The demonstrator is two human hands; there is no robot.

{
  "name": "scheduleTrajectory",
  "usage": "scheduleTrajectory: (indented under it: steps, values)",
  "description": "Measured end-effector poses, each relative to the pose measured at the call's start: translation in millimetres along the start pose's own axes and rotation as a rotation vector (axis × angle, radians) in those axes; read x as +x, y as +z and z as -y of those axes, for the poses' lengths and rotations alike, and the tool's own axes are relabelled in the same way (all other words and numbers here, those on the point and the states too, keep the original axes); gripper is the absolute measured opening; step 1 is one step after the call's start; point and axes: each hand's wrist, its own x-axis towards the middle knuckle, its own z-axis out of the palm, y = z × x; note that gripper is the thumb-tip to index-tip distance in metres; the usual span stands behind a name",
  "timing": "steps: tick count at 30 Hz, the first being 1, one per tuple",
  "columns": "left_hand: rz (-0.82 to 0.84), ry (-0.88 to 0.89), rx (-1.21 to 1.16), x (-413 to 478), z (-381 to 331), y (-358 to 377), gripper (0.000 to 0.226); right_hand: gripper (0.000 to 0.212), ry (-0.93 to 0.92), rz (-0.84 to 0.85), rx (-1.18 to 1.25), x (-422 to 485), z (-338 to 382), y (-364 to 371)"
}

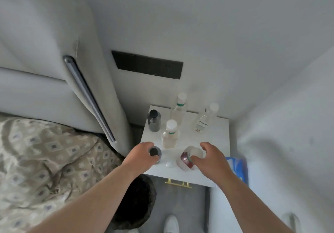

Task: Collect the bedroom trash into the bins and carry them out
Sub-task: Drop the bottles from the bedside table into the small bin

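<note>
Bedroom in a home, def. Padded gray headboard (54,52) against the wall, rumpled patterned duvet (45,160) below it, white nightstand (213,171) w/ gold drawer handle (178,183) squeezed into the corner beside the bed (bottles (170,133) crowd its top). Black panel (147,64) on wall above.

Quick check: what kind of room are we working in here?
Most likely a bedroom: an upholstered headboard, patterned bedding, and a white nightstand holding bottles.

On the nightstand (213,142), a dark-capped bottle (154,152) is gripped by the left hand (140,154), a white container (196,152) by the right hand (209,158).
</note>
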Motion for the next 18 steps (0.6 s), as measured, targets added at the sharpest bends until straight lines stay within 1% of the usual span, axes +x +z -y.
scheduleTrajectory:
  steps: [1,2,5,6,8,12,15,18]
  values:
    - [-0.003,0.029,0.059,5,2,4,0.014,0.061,0.008,-0.003,-0.011,4,-1,4]
    - [-0.005,0.051,0.099,9,4,9,0.012,0.057,0.015,-0.008,-0.021,7,-2,8]
    - [-0.011,0.072,0.161,18,10,19,0.027,0.032,-0.014,-0.018,-0.078,13,-3,15]
    - [-0.028,0.075,0.187,21,12,22,0.031,0.029,-0.024,-0.027,-0.092,13,-3,16]
    - [-0.047,0.076,0.229,27,16,27,0.036,0.029,-0.034,-0.045,-0.075,12,-4,18]
    - [-0.084,0.060,0.268,35,16,32,0.029,0.034,-0.027,-0.111,-0.031,10,-9,21]
    - [-0.121,0.069,0.227,32,15,33,0.025,0.032,-0.017,-0.133,0.000,9,-14,21]
    - [-0.188,0.060,0.137,19,14,23,0.019,0.030,-0.013,-0.160,0.080,2,-16,16]
